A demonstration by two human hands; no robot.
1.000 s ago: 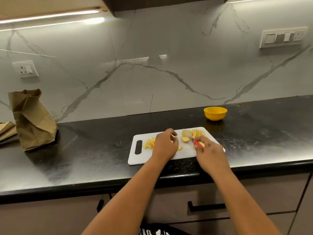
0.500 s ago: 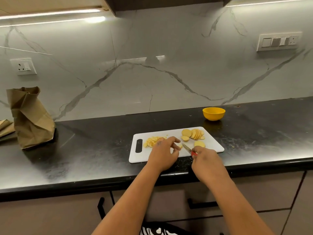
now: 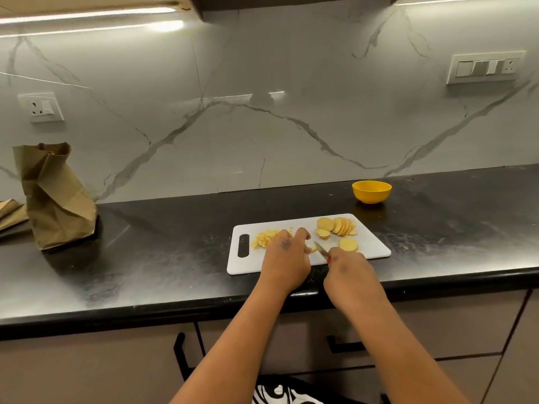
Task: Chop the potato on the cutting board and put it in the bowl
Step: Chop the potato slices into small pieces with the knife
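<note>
— Where does the chopping stand?

— Mid-way, I'd judge. The white cutting board lies on the dark worktop. Round potato slices are fanned at its far right, one loose slice lies nearer, and a heap of chopped pieces sits at its left end by the handle slot. The yellow bowl stands off the board, beyond its far right corner, and I see nothing in it.

— And the hands?

— The right hand is closed round the red handle of a small knife, blade pointing far-left. The left hand has its fingers curled down over a small piece just left of the blade (the piece itself is mostly hidden, so whether they pinch it or only press it I cannot tell).

— How to cut well here?

— Keep those fingertips tucked back, knuckles guiding the blade, and cut straight down; the piece is small and likely to slip.
</note>
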